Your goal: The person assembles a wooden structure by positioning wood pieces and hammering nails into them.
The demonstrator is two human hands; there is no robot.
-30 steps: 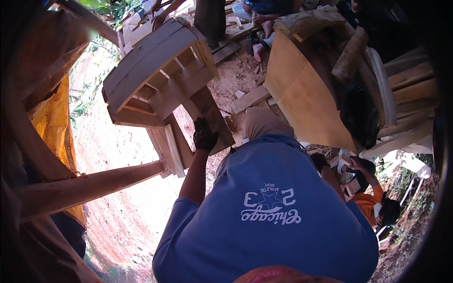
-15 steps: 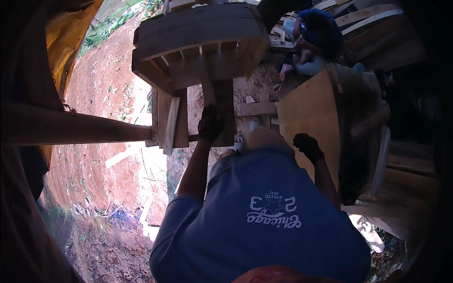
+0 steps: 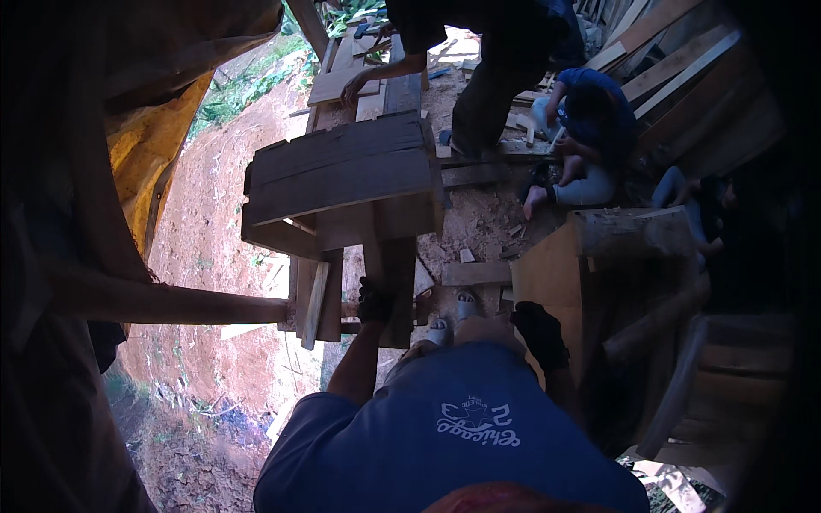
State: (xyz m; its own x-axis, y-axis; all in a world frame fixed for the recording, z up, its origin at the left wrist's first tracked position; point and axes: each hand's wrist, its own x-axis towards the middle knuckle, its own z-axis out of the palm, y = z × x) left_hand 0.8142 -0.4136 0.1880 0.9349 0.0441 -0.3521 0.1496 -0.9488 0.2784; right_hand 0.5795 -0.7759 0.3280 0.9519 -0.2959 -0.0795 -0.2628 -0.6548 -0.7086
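Note:
My left hand [image 3: 375, 301], in a dark glove, is closed on the near end of a wooden slat [image 3: 372, 258]. The slat runs forward to the open side of a wooden box [image 3: 342, 167], which rests on a plank bench [image 3: 398, 282]. A narrow loose strip of wood [image 3: 316, 299] leans on the bench, left of that hand. My right hand [image 3: 539, 327], also dark-gloved, hangs beside a large pale wooden cabinet [image 3: 552, 274]; its fingers blend into the shadow. Nothing can be made out in it.
A wooden rail [image 3: 188, 303] reaches the bench from the left. Ahead, a standing person [image 3: 487, 77] has a hand over boards [image 3: 342, 84]; another person [image 3: 590, 128] crouches at the right. Planks [image 3: 684, 73] are stacked behind, and a short board [image 3: 476, 274] lies by my feet.
My view has tilted up, bringing the standing person and the boards beyond the box into sight. The slats inside the box no longer show. My left hand stays on the slat.

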